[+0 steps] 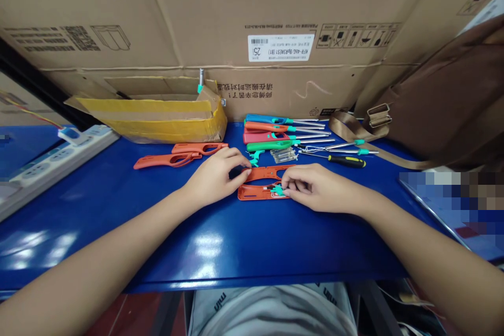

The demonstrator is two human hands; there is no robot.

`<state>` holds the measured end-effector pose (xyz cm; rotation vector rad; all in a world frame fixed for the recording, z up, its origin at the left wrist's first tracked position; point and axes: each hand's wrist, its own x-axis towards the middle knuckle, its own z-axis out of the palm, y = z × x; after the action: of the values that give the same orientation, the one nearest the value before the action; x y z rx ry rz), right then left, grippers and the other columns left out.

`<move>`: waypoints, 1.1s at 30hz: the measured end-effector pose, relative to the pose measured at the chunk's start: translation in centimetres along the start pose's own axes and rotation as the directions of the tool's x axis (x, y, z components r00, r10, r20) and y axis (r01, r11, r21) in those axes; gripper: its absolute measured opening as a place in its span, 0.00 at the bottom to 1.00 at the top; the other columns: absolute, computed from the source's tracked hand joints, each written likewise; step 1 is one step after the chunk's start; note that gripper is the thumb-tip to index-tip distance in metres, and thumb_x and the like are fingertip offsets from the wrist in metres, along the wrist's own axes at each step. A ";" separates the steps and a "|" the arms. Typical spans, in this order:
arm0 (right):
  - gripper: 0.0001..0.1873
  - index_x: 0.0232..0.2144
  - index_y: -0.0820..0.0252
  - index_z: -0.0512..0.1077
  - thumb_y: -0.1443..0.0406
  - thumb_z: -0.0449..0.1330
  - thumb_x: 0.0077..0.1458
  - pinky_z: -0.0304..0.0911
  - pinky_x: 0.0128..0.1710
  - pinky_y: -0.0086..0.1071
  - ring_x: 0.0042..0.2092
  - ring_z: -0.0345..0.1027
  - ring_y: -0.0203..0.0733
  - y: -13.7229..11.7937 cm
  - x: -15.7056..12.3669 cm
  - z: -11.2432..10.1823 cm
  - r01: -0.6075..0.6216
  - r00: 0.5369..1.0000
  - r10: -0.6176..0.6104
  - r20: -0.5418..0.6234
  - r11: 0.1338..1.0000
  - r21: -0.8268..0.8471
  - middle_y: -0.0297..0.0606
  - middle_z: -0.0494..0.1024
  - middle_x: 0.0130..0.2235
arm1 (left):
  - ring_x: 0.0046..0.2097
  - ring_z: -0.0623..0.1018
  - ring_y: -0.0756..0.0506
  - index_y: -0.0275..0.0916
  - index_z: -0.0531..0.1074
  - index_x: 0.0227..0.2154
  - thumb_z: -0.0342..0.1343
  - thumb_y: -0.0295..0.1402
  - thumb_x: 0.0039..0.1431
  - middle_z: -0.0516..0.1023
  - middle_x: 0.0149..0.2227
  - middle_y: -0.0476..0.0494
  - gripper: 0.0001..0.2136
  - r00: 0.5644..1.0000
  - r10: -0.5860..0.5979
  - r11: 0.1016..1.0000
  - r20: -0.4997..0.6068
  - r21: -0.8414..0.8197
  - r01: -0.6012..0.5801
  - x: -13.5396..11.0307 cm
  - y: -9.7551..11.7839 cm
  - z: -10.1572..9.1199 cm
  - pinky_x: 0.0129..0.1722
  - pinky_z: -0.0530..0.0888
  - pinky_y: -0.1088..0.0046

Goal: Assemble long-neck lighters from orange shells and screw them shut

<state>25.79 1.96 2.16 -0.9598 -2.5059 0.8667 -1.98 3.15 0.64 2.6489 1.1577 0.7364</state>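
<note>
As the upper orange shell (264, 172) looks light and stiff, my left grip (211, 176) pinches its end; whether my right grip (321, 189) holds the green part (277, 190) is unclear.

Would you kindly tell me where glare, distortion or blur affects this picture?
Head view: glare whitens patches of the blue table, one between the lower orange shell and the near edge; head view, left: the power strip looks stretched; head view, right: coarse pixelation masks detail; head view, back: some carton print is soft.
</note>
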 end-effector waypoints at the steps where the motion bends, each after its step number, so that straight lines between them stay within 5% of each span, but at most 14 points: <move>1: 0.03 0.33 0.61 0.72 0.69 0.59 0.60 0.55 0.28 0.26 0.26 0.59 0.31 0.0 0.0 0.0 -0.005 1.000 0.005 -0.006 1.000 0.007 0.28 0.68 0.26 | 0.45 0.77 0.43 0.37 0.77 0.40 0.54 0.31 0.66 0.79 0.42 0.41 0.07 1.000 0.010 1.000 0.002 -0.012 -0.009 0.0 0.1 0.1 0.49 0.74 0.62; 6: 0.03 0.32 0.60 0.70 0.69 0.59 0.60 0.55 0.27 0.26 0.26 0.58 0.31 0.1 0.2 0.0 -0.002 1.000 0.002 0.004 0.999 0.038 0.28 0.68 0.25 | 0.46 0.77 0.42 0.38 0.77 0.43 0.55 0.29 0.66 0.79 0.44 0.40 0.08 0.999 0.045 0.999 0.015 -0.021 -0.044 1.1 1.0 1.0 0.49 0.76 0.61; 12: 0.04 0.30 0.60 0.70 0.71 0.59 0.57 0.55 0.27 0.26 0.25 0.58 0.31 0.4 0.2 0.1 0.001 1.000 -0.001 0.008 1.000 0.027 0.28 0.68 0.24 | 0.49 0.78 0.39 0.35 0.77 0.43 0.57 0.29 0.65 0.79 0.45 0.38 0.08 0.999 0.047 0.993 -0.014 0.110 -0.046 5.3 2.8 2.4 0.49 0.76 0.59; 17: 0.04 0.30 0.61 0.70 0.71 0.59 0.57 0.54 0.27 0.26 0.25 0.57 0.31 0.3 0.2 0.1 -0.009 1.000 0.008 0.011 0.999 0.041 0.28 0.67 0.24 | 0.50 0.78 0.36 0.36 0.78 0.42 0.60 0.32 0.63 0.80 0.46 0.37 0.07 0.996 -0.030 0.988 0.088 0.154 0.016 7.9 3.3 3.4 0.47 0.78 0.59; 33: 0.05 0.30 0.62 0.72 0.72 0.60 0.58 0.53 0.27 0.26 0.25 0.58 0.31 0.5 0.2 0.2 -0.016 1.000 0.016 0.008 1.000 0.000 0.28 0.68 0.24 | 0.44 0.79 0.38 0.34 0.78 0.34 0.62 0.30 0.62 0.79 0.40 0.37 0.04 0.978 -0.053 0.994 0.204 0.106 0.032 10.0 3.2 3.9 0.43 0.75 0.63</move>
<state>25.80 2.30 1.70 -0.9795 -2.5083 0.8777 7.80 8.36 2.01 2.6955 1.2197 0.3926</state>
